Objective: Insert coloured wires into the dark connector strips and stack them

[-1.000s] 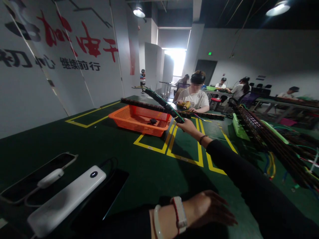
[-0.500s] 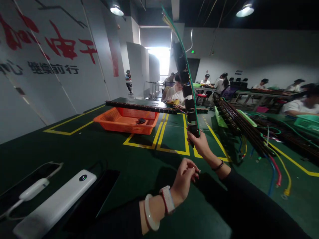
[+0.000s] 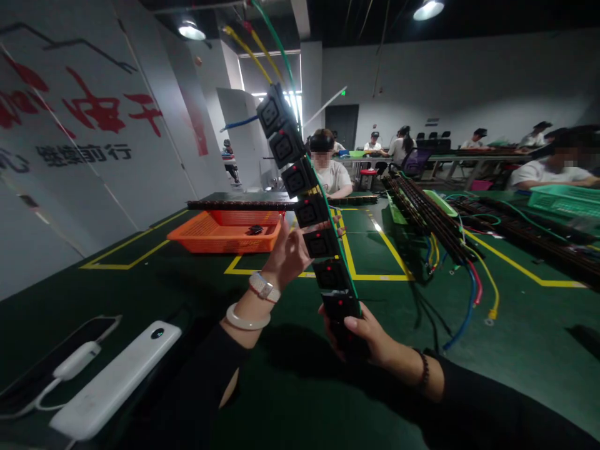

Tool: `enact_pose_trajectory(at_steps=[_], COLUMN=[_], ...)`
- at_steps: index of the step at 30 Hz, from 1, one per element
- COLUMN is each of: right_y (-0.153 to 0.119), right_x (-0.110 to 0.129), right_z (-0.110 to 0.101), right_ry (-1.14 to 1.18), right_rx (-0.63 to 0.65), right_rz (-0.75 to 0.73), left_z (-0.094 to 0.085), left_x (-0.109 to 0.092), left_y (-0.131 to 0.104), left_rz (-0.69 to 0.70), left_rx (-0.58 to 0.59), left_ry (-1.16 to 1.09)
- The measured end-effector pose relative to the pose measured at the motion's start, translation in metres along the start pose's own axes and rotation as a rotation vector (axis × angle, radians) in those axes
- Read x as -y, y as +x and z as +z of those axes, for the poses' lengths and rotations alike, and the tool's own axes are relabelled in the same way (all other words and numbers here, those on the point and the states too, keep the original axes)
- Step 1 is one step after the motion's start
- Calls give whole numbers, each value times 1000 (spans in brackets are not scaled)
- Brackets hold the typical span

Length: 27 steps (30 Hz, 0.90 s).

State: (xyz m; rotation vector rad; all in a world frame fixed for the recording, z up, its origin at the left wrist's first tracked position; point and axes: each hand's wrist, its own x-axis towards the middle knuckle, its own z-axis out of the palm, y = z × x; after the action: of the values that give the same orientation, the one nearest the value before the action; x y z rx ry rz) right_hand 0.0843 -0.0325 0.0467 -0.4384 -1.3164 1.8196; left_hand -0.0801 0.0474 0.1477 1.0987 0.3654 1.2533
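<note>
A long strip of black power sockets (image 3: 307, 212) with small red lights stands tilted in front of me, its top leaning left. Green, yellow, blue and white wires stick out around its upper end. My right hand (image 3: 360, 331) is closed around the lower end, thumb on the front. My left hand (image 3: 290, 253) is at the strip's left side, thumb raised apart from it. Its other fingers stretch behind the strip, and their tips show past the right edge. Whether they press on the strip is hidden.
An orange basket (image 3: 225, 244) holds a small black part, with a long dark strip (image 3: 239, 205) behind it. Several socket strips (image 3: 422, 206) with wires lie to the right. A white power bank (image 3: 117, 375) and a phone (image 3: 60, 356) lie at left. People sit at tables beyond.
My right hand has brought the strip lower and closer, and the sockets now face me. The strip's top has swung left. My left hand has risen from the table to the strip.
</note>
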Motion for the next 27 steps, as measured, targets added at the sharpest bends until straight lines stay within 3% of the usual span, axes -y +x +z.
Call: enact_pose_trajectory(at_steps=[3, 9, 16, 21, 27], right_y=[-12, -21, -17, -8, -7], right_x=[0, -14, -8, -4, -8], right_z=[8, 8, -5, -38, -67], right_ry=[69, 92, -84, -200, -258], right_rx=[55, 86, 172, -8, -153], right_rz=[45, 50, 51, -127, -58], left_z=[12, 22, 31, 35, 32], left_x=[9, 20, 4, -17, -35], left_y=[-3, -10, -16, -15, -2], left_rz=[-26, -10, -14, -15, 178], left_rx=[128, 55, 81, -59, -242], left_ry=[-88, -198, -122, -34, 107])
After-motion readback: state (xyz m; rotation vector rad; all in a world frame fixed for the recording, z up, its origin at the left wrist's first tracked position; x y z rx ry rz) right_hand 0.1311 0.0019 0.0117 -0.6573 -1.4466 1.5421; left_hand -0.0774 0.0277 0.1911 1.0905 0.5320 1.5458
